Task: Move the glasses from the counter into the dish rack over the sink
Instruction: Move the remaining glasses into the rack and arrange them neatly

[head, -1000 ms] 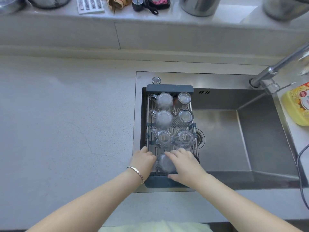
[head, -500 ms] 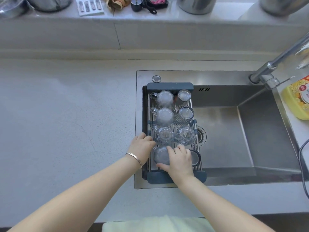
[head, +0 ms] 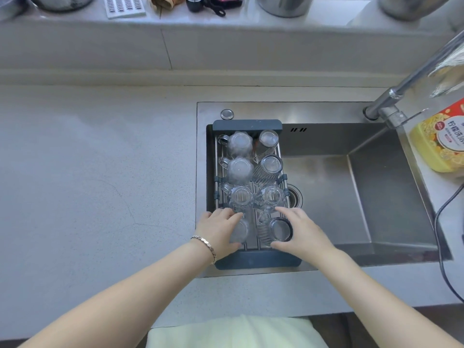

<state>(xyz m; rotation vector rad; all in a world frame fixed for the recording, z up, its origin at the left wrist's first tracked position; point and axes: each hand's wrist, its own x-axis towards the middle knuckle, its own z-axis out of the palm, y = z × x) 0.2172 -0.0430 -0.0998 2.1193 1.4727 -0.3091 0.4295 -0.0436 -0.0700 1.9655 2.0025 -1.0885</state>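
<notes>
A dark blue-grey dish rack [head: 247, 124] spans the left end of the steel sink [head: 386, 197]. Several clear glasses and mugs stand upside down in it in two rows. My left hand [head: 218, 228] curls around the nearest left glass [head: 239, 229], thumb and fingers on its sides. My right hand [head: 300, 228] wraps the nearest right ribbed glass [head: 278, 229], which has a dark-rimmed base facing up. Both glasses rest in the rack's front end.
A faucet [head: 401, 96] rises at the sink's right rear. A yellow dish-soap bottle [head: 442, 139] and a black cable [head: 444, 234] lie right of the sink. The grey counter [head: 100, 184] stretches left. Pots and small items line the back ledge [head: 226, 11].
My right hand has shifted from the front left glass to the front right glass. My left hand has closed around the front left glass. The camera has moved nearer.
</notes>
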